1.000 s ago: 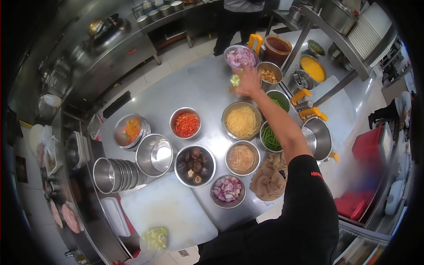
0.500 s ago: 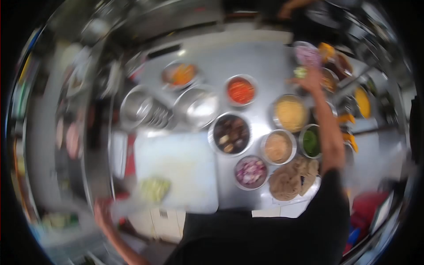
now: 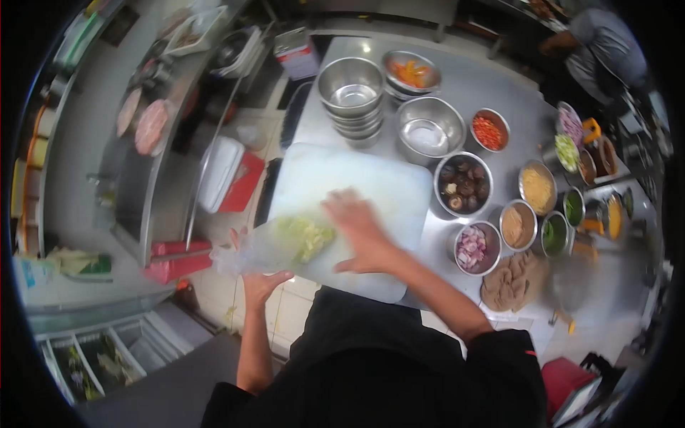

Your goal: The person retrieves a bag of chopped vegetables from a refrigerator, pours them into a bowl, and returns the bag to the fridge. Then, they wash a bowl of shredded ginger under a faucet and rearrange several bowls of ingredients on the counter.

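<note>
A white cutting board (image 3: pixel 371 182) lies on the steel table in front of me. On its near left part is a pile of chopped pale green vegetable (image 3: pixel 312 239). My left hand (image 3: pixel 260 284) is at the board's left edge, gripping a clear plastic bag (image 3: pixel 267 250) whose mouth lies against the pile; some pieces show through the plastic. Over the board, just right of the pile, my right hand (image 3: pixel 360 232) is spread with nothing in it, slightly blurred.
Beyond the board stand stacked steel bowls (image 3: pixel 349 89) and a bowl of dark mushroom-like pieces (image 3: pixel 462 185). To the right are a bowl of chopped onion (image 3: pixel 477 250), a brown cloth (image 3: pixel 514 282) and several filled containers. A co-worker (image 3: pixel 606 53) stands at the far right.
My right hand has come back from the containers at the right to the board. My left hand has moved in with the plastic bag, up to the chopped pile.
</note>
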Action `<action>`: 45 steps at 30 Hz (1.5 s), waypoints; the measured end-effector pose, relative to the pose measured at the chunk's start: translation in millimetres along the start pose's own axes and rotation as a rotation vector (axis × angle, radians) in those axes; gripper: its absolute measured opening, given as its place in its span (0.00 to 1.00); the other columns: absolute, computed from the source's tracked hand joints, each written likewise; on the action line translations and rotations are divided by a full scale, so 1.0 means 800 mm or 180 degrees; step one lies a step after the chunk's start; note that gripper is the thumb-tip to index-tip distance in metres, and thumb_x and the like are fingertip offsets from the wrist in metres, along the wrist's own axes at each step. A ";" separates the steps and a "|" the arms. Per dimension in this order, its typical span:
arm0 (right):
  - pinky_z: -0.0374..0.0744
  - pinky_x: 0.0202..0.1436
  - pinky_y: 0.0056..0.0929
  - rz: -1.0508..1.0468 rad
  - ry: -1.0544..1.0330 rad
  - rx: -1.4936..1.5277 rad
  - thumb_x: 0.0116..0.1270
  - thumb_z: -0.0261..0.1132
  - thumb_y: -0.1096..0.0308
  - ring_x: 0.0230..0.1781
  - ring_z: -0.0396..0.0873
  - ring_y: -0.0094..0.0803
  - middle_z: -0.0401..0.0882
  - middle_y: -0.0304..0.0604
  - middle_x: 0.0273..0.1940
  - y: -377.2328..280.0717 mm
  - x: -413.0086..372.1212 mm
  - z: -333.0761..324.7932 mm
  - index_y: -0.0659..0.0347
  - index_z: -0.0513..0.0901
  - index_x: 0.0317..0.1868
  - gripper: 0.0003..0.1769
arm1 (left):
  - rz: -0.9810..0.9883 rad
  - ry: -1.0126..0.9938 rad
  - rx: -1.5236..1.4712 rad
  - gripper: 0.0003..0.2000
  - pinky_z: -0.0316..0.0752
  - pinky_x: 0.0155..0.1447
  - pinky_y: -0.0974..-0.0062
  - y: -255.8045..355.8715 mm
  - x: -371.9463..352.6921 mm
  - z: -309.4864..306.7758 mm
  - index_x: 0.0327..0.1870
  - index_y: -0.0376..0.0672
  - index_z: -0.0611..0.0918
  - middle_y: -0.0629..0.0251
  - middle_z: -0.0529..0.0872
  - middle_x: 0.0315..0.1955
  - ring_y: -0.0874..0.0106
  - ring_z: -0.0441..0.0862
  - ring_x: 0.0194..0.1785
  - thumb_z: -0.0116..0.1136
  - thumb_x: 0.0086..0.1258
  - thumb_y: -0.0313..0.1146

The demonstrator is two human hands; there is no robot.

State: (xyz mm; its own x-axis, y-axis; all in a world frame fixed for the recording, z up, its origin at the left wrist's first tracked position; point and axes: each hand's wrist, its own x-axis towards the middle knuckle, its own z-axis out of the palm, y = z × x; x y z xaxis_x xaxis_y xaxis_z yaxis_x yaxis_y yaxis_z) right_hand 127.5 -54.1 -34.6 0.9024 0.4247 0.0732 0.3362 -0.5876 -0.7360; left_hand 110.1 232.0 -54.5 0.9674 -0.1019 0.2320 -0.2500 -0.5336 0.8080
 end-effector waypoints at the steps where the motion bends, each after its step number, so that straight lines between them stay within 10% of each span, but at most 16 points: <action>1: 0.45 0.71 0.72 0.0006 -0.0115 0.0046 0.28 0.84 0.49 0.77 0.36 0.62 0.43 0.56 0.76 0.001 0.020 0.051 0.54 0.47 0.77 0.76 | 0.0072 -0.0096 -0.0113 0.55 0.63 0.69 0.66 0.004 0.009 0.013 0.74 0.38 0.57 0.53 0.65 0.68 0.61 0.66 0.67 0.81 0.44 0.42; 6: 0.49 0.71 0.67 0.0201 0.0660 0.0070 0.30 0.80 0.41 0.78 0.42 0.53 0.49 0.53 0.75 -0.022 0.076 0.179 0.56 0.51 0.75 0.72 | -0.1060 0.0614 -0.1878 0.08 0.71 0.50 0.70 0.031 0.062 0.055 0.38 0.34 0.79 0.64 0.82 0.35 0.72 0.77 0.40 0.62 0.68 0.30; 11: 0.69 0.59 0.49 0.0442 0.1851 0.1531 0.47 0.73 0.55 0.56 0.74 0.53 0.77 0.53 0.55 -0.023 0.108 0.212 0.61 0.74 0.58 0.37 | -0.0782 0.0259 -0.2739 0.10 0.71 0.46 0.73 0.056 0.077 0.062 0.34 0.35 0.77 0.65 0.80 0.31 0.72 0.77 0.38 0.54 0.73 0.33; 18: 0.75 0.46 0.45 0.0514 0.2055 0.1567 0.46 0.70 0.64 0.43 0.77 0.53 0.80 0.55 0.39 -0.077 0.115 0.164 0.63 0.81 0.44 0.22 | -0.0478 -0.0049 -0.2969 0.10 0.74 0.46 0.72 0.090 0.100 0.007 0.45 0.33 0.76 0.61 0.79 0.34 0.70 0.77 0.38 0.59 0.69 0.30; 21: 0.76 0.45 0.42 0.0557 0.1513 0.1710 0.46 0.66 0.69 0.40 0.78 0.51 0.80 0.53 0.35 -0.088 0.110 0.153 0.64 0.82 0.38 0.16 | -0.1121 -0.0179 -0.3384 0.09 0.70 0.27 0.77 0.091 0.123 -0.017 0.46 0.39 0.76 0.68 0.74 0.24 0.76 0.72 0.25 0.55 0.74 0.34; 29: 0.70 0.39 0.25 0.0070 -0.1161 0.4058 0.47 0.69 0.69 0.32 0.72 0.25 0.76 0.36 0.30 -0.121 0.091 0.107 0.63 0.80 0.27 0.09 | -0.1692 -0.0257 -0.4186 0.14 0.55 0.16 0.81 0.034 0.152 -0.059 0.35 0.46 0.75 0.78 0.58 0.11 0.82 0.54 0.11 0.51 0.76 0.47; 32: 0.71 0.35 0.27 0.0482 -0.1224 0.3888 0.51 0.71 0.61 0.28 0.72 0.27 0.76 0.37 0.26 -0.132 0.090 0.095 0.65 0.80 0.26 0.15 | -0.1341 -0.0747 -0.4416 0.13 0.69 0.24 0.78 0.026 0.146 -0.077 0.39 0.44 0.77 0.72 0.69 0.17 0.78 0.67 0.18 0.53 0.74 0.46; 34: 0.71 0.33 0.29 0.0861 -0.1112 0.3248 0.54 0.71 0.56 0.26 0.72 0.27 0.76 0.38 0.24 -0.132 0.091 0.083 0.67 0.80 0.26 0.19 | -0.1212 0.0971 -0.3229 0.18 0.77 0.50 0.67 0.057 0.144 -0.098 0.52 0.40 0.77 0.58 0.81 0.39 0.66 0.80 0.44 0.55 0.71 0.45; 37: 0.73 0.31 0.37 0.0749 -0.0977 0.1941 0.56 0.69 0.54 0.22 0.76 0.37 0.77 0.47 0.20 -0.130 0.091 0.073 0.72 0.79 0.24 0.23 | 0.0238 0.2146 -0.0773 0.30 0.60 0.72 0.57 0.101 0.115 -0.135 0.63 0.35 0.71 0.48 0.72 0.62 0.54 0.66 0.69 0.61 0.63 0.41; 39: 0.74 0.33 0.43 -0.0005 -0.1106 0.0355 0.59 0.67 0.55 0.24 0.78 0.49 0.78 0.57 0.21 -0.132 0.090 0.073 0.73 0.79 0.25 0.23 | 0.2011 -0.0586 0.1795 0.38 0.52 0.75 0.56 0.157 0.084 -0.143 0.67 0.33 0.68 0.44 0.66 0.67 0.54 0.58 0.75 0.65 0.53 0.38; 40: 0.74 0.33 0.43 -0.0035 -0.1175 0.0367 0.59 0.67 0.55 0.24 0.78 0.49 0.78 0.57 0.21 -0.136 0.087 0.065 0.73 0.79 0.25 0.23 | 0.2116 -0.1610 0.2263 0.36 0.63 0.69 0.58 0.172 0.085 -0.127 0.62 0.36 0.73 0.43 0.78 0.55 0.55 0.74 0.65 0.66 0.46 0.34; 42: 0.75 0.34 0.46 -0.0690 -0.1417 0.0490 0.60 0.65 0.55 0.25 0.77 0.56 0.79 0.58 0.23 -0.141 0.087 0.037 0.70 0.81 0.27 0.21 | 0.0938 -0.2751 0.1997 0.22 0.75 0.53 0.63 0.092 0.075 -0.120 0.51 0.39 0.80 0.53 0.85 0.32 0.64 0.85 0.41 0.65 0.52 0.29; 45: 0.75 0.39 0.43 -0.0921 -0.0857 0.0953 0.55 0.69 0.62 0.32 0.78 0.51 0.81 0.52 0.28 -0.113 0.090 0.041 0.63 0.83 0.27 0.12 | -0.0435 -0.2410 0.0333 0.08 0.75 0.33 0.71 0.073 0.066 -0.132 0.39 0.37 0.81 0.67 0.79 0.16 0.75 0.79 0.22 0.63 0.60 0.26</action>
State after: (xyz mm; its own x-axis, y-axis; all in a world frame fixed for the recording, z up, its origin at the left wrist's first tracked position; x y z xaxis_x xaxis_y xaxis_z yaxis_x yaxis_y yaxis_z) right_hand 153.1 52.3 15.4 0.6685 0.7273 0.1557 0.4349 -0.2124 -0.8751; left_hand 142.4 284.2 62.2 0.7634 -0.5553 -0.3300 -0.1574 -0.6553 0.7387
